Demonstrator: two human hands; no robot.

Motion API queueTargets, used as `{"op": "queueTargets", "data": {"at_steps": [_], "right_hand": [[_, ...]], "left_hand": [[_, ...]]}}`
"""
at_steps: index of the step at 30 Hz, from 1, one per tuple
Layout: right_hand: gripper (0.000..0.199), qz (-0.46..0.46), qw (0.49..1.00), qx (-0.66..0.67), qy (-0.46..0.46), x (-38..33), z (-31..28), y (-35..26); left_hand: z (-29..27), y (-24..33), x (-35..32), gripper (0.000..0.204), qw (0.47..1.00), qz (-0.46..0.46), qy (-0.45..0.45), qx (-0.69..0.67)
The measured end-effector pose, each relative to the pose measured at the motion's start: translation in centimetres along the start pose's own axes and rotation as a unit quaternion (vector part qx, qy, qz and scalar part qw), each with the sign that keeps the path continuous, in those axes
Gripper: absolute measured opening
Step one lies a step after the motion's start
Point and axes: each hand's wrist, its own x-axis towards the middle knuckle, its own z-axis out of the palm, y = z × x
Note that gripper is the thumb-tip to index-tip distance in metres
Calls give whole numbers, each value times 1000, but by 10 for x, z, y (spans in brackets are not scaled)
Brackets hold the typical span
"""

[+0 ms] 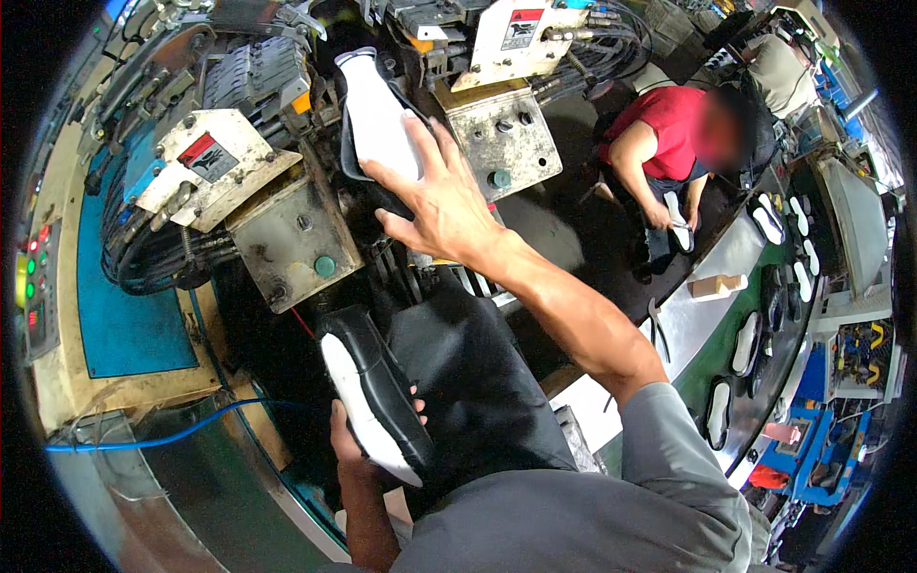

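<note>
My left hand is wrapped round a black shoe upper with a white bottom, held low in front of my body. Its thumb lies on the near left side and its fingertips show on the far side. A second shoe upper, its white bottom facing up, sits upside down between the two halves of a machine. On that white bottom rest the spread fingers of my right hand, stretched out rather than gripping. What holds this upper from below is hidden.
Machine blocks with plates and hoses flank the upper on both sides. A blue hose runs at the left. On the right, another person handles a shoe beside a table; several uppers lie on a line beyond.
</note>
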Motion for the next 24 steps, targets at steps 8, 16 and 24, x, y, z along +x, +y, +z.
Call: {"op": "queueTargets", "data": {"at_steps": [8,16,24], "right_hand": [[69,-87,992,-91,-30,0,-8,6],[67,-76,993,-92,-23,72,2,21],[65,-112,992,-62,20,153,26,60]], "left_hand": [[11,-18,-2,104,1000,-15,6,21],[17,-19,30,99,996,-60,50,46],[7,-18,77,86,991,-101,34,87]]}}
